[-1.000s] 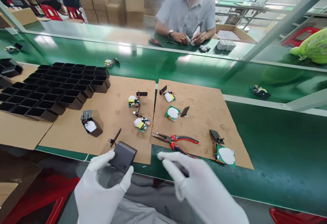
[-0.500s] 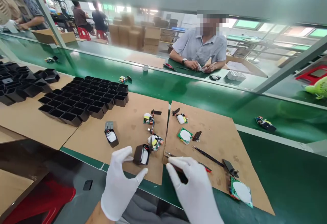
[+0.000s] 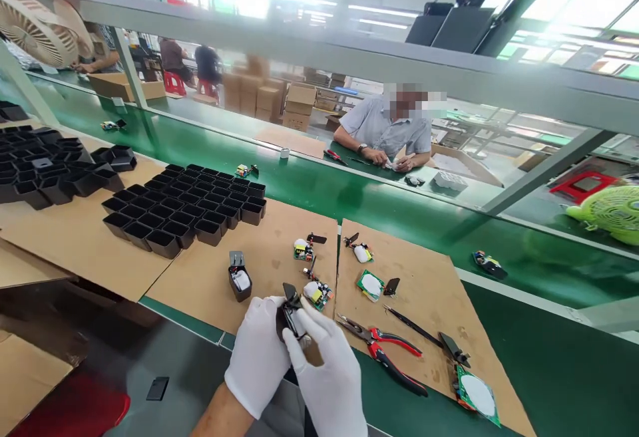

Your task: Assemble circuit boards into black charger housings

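Observation:
Both my hands wear white gloves and meet low in the middle of the view. My left hand [image 3: 257, 357] is wrapped round a small black housing [image 3: 288, 316] with a white part inside. The fingers of my right hand [image 3: 327, 370] press on the same housing from the right. A black flap sticks up from its top. Just beyond lie a circuit board [image 3: 318, 292] and a second open black housing [image 3: 240, 282] on brown cardboard [image 3: 269, 257].
Red-handled pliers [image 3: 387, 350], tweezers [image 3: 412, 327] and more circuit boards [image 3: 370, 285] lie on the right cardboard. Rows of empty black housings [image 3: 187, 207] fill the left. A green conveyor [image 3: 324, 191] runs behind, with a seated person [image 3: 387, 134] working across it. A green fan [image 3: 612, 211] stands far right.
The view has tilted up. My right hand moved left off the pliers and joined my left hand on the black housing, which is now held closer in.

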A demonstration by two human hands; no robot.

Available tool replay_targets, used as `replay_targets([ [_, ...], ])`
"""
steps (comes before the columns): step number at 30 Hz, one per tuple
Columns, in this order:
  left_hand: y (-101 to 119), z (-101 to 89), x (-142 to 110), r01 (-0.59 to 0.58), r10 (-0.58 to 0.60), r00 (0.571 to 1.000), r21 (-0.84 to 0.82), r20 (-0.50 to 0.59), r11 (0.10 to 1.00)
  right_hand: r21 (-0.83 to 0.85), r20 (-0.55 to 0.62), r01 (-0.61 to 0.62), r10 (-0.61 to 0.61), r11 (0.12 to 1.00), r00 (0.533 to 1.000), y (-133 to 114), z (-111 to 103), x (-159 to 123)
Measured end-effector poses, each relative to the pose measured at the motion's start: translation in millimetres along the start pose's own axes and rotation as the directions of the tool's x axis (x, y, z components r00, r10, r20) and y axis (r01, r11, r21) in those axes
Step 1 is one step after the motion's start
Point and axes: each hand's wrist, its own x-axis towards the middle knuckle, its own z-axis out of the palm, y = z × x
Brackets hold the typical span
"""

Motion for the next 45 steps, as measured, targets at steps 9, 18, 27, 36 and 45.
replay_targets([
  [9, 0.3, -7.5, 0.6, -0.022, 0.021, 0.999, 0.013, 0.031, 1.0, 0.165, 0.609, -0.123, -0.003, 0.979, 0.793, -7.3, -38.4, 110.5],
  [18, 4.3, -2.9, 1.0, -0.014, 0.013, 1.0, 0.097, 0.01, 0.995, 0.11, 0.687, -0.129, 0.019, 0.985, 0.727, 16.5, -47.3, 110.3],
  [27, 17.4, 10.7, -1.9, -0.009, 0.059, 0.989, 0.352, -0.132, 0.936, 0.041, 0.252, -0.112, 0.098, 0.993, 0.963, 18.4, -10.4, 43.6],
  [36, 21.5, 8.9, 1.5, -0.03, 0.083, 0.991, 0.437, -0.103, 0.899, -0.047, 0.192, -0.004, 0.013, 0.999, 0.981, 13.7, -4.3, 46.8],
  [45, 13.4, 11.3, 1.7, -0.008, 0.042, 0.995, 0.355, -0.09, 0.935, -0.085, 0.157, 0.138, -0.123, 0.987, 0.98, 10.2, -5.3, 44.6],
])
